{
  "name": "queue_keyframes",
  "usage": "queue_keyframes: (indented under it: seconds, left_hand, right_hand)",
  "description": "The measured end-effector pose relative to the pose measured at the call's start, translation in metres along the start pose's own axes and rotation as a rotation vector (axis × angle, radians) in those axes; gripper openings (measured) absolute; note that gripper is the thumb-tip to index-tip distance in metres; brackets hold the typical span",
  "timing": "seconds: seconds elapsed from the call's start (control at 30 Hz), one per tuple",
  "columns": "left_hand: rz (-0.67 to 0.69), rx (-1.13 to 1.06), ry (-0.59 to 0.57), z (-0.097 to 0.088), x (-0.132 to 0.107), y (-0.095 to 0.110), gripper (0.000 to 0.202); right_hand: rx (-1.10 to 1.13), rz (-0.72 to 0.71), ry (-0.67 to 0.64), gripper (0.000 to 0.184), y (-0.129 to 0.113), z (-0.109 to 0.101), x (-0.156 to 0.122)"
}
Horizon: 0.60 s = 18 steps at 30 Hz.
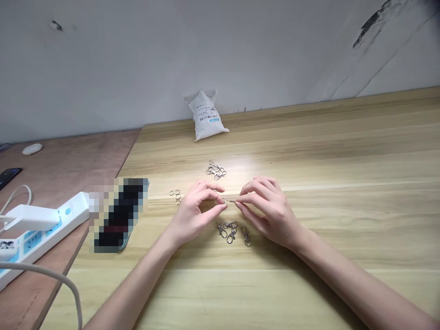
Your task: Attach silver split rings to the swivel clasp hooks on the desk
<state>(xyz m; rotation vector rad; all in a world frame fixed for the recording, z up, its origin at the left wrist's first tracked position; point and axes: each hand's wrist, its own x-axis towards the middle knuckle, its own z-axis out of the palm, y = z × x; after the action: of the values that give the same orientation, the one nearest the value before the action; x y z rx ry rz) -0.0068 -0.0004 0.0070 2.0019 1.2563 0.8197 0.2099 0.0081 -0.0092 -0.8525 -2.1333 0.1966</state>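
Your left hand (pixel 197 211) and right hand (pixel 270 211) each pinch a small, slim silver metal piece (pixel 232 201) over the yellowish wood-grain tabletop (pixel 343 192), just beyond loose silver swivel clasps (pixel 231 234).

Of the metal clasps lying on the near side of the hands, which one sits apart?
The rightmost clasp: a strip of bare tabletop separates it from the other clasps, which bunch together to its left.

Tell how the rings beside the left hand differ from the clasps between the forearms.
The rings are smaller than the clasps. The rings are simple loops, while the clasps are elongated hooks. The rings lie left of the clasps. Both are metallic and lie on the tabletop.
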Motion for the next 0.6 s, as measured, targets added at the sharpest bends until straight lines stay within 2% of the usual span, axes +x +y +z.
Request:
queue_keyframes:
  seconds: [0.37, 0.6]
  left_hand:
    - [-0.006, -0.040, -0.040, 0.0007, -0.0005, 0.0017, 0.003]
    - [0.063, 0.038, -0.006, 0.0024, -0.0005, 0.0005, 0.003]
  right_hand:
    - [-0.061, -0.045, 0.005, 0.010, -0.0010, 0.0015, -0.0006]
    - [0.077, -0.041, -0.079, 0.010, 0.0001, 0.0022, -0.0016]
